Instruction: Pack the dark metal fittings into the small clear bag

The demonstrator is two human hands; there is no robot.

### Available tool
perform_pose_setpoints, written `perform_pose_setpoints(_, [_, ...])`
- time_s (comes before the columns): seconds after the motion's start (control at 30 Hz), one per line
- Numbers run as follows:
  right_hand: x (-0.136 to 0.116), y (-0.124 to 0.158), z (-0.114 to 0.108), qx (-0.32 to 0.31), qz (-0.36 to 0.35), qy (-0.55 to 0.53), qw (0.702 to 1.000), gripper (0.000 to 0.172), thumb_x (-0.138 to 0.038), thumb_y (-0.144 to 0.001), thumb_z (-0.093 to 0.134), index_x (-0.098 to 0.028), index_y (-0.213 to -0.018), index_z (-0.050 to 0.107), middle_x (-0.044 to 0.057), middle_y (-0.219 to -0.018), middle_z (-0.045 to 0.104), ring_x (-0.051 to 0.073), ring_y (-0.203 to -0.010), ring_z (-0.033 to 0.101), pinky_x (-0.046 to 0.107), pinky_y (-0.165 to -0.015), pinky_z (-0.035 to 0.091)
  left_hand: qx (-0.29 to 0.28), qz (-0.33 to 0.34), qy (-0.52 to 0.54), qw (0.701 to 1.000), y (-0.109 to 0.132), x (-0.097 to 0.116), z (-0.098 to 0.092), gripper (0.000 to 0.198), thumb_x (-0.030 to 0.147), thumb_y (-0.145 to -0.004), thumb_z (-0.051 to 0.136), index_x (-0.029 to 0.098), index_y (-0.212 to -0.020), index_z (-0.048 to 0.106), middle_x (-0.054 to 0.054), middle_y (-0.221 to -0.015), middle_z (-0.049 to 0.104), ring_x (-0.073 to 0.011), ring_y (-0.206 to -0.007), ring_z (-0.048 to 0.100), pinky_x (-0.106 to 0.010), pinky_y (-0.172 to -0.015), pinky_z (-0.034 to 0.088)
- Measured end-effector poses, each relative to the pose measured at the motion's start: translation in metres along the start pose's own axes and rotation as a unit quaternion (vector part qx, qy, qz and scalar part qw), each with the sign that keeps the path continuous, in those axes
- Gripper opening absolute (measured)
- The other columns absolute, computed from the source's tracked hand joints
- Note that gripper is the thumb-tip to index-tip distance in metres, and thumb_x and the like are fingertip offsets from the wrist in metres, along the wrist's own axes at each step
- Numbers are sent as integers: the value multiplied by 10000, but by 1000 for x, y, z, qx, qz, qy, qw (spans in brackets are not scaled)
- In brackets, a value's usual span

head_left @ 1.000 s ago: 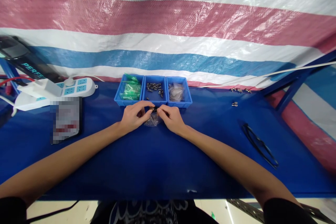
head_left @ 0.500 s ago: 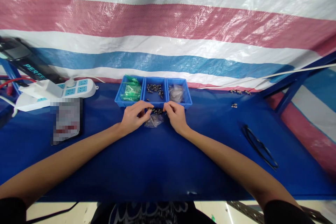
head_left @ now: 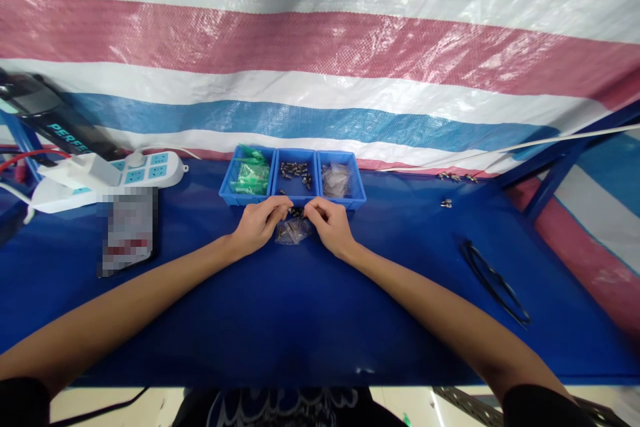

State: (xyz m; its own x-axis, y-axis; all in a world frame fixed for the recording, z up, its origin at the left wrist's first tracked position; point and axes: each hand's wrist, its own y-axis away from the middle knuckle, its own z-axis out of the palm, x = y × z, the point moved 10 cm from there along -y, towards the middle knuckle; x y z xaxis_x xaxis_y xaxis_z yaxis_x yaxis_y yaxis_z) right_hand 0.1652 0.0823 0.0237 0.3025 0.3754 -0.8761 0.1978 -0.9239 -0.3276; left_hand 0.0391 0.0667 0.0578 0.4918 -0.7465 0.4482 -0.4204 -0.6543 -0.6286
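Observation:
In front of the middle blue bin (head_left: 295, 200), my left hand (head_left: 257, 221) and my right hand (head_left: 331, 225) face each other with a narrow gap between their fingertips. Each has its thumb and forefinger pinched together; what they hold, if anything, is too small to make out. Between the fingertips lie several small dark and silvery screw-like metal parts (head_left: 297, 212), partly hidden by the fingers. Just below them, a clear plastic bag (head_left: 293, 232) with small parts in it rests on the blue table (head_left: 320, 307). More such metal pieces (head_left: 295, 169) lie inside the middle bin.
The left bin (head_left: 230, 199) contains green plastic packets (head_left: 251, 175); the right bin (head_left: 357, 199) contains clear bags (head_left: 336, 180). At left are a power strip (head_left: 145, 170), a black bottle (head_left: 55, 117) and a pixelated flat object (head_left: 129, 230). Black-framed glasses (head_left: 495, 280) and loose metal parts (head_left: 447, 203) lie right.
My right hand has shifted slightly left, bringing its fingertips closer to those of my left hand. My left hand stays almost in place, and both remain pinched.

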Motion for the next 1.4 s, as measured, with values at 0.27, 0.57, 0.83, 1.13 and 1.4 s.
perform_pose_setpoints(0.27, [-16, 4, 13, -51, -72, 41, 995, 152, -307, -861, 522, -163, -905, 545, -75, -535, 371, 74, -467, 366, 212, -520, 321, -35, -2, -10, 999, 2, -2, 8, 204, 273, -961, 350, 146, -951, 509, 24, -650, 587, -66, -535, 551, -154, -521, 413])
perform_pose_setpoints(0.57, [-18, 7, 21, -77, -93, 62, 991, 170, -326, -865, 517, -160, -878, 551, -76, -519, 371, 68, -450, 370, 206, -508, 311, -68, -15, -11, 998, 6, -9, 17, 235, 302, -962, 332, 158, -934, 514, 22, -651, 583, -67, -509, 531, -162, -506, 402])
perform_pose_setpoints(0.83, [-18, 6, 23, -89, -98, 71, 989, 181, -341, -869, 505, -167, -885, 550, -81, -523, 368, 65, -446, 350, 203, -505, 309, -81, -19, -21, 996, 8, -12, 21, 285, 349, -969, 300, 168, -961, 521, 12, -695, 605, -73, -527, 550, -159, -498, 407])
perform_pose_setpoints(1.13, [-19, 7, 23, -89, -89, 71, 990, 169, -334, -878, 479, -176, -864, 539, -76, -524, 381, 70, -447, 358, 208, -507, 311, -92, -17, -18, 995, 6, -9, 22, 239, 313, -963, 337, 167, -988, 525, 13, -687, 612, -74, -520, 554, -160, -496, 406])
perform_pose_setpoints(1.4, [-21, 7, 17, -69, -93, 67, 991, 157, -310, -878, 484, -165, -858, 537, -72, -533, 395, 68, -454, 376, 205, -515, 319, -106, -2, -16, 994, 5, -6, 24, 215, 300, -956, 364, 176, -1012, 531, -1, -816, 653, -73, -586, 604, -157, -540, 433])
